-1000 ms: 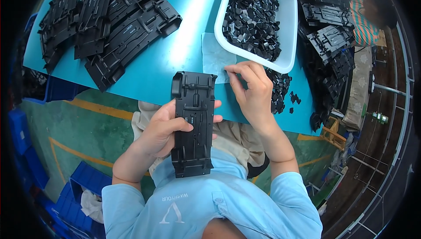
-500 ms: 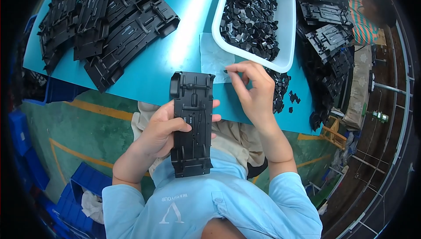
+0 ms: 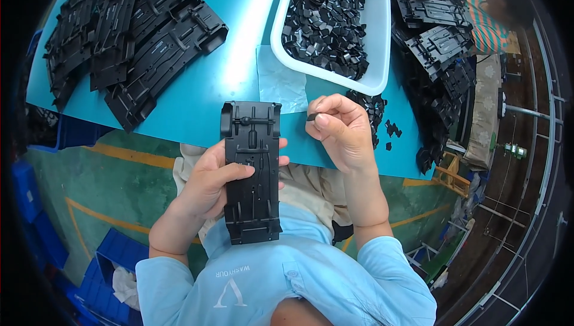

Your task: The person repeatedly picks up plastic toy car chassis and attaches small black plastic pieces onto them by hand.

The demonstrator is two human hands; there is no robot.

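My left hand (image 3: 210,179) grips a long black plastic chassis plate (image 3: 253,188) upright before my chest, thumb on its face and fingers behind it. Moulded ribs and rods cover the side facing me. To the right of its top end, my right hand (image 3: 344,128) pinches a small black plastic piece (image 3: 313,116) between thumb and fingertips, apart from the plate. Beyond that hand stands a white tub (image 3: 382,45) holding many similar small black pieces (image 3: 326,24). More loose pieces (image 3: 373,110) lie on the table beside the tub.
Stacked black chassis plates (image 3: 170,54) lie on the blue-green table (image 3: 197,101) at the left; another pile (image 3: 439,48) fills the right side. A clear plastic sheet (image 3: 278,81) lies by the tub. Blue crates (image 3: 113,260) stand on the floor. Another person's striped sleeve (image 3: 484,21) shows at far right.
My right hand has turned and drawn slightly nearer, showing more of the small black piece. The whole view has shifted a little; the left hand keeps its hold on the chassis plate.
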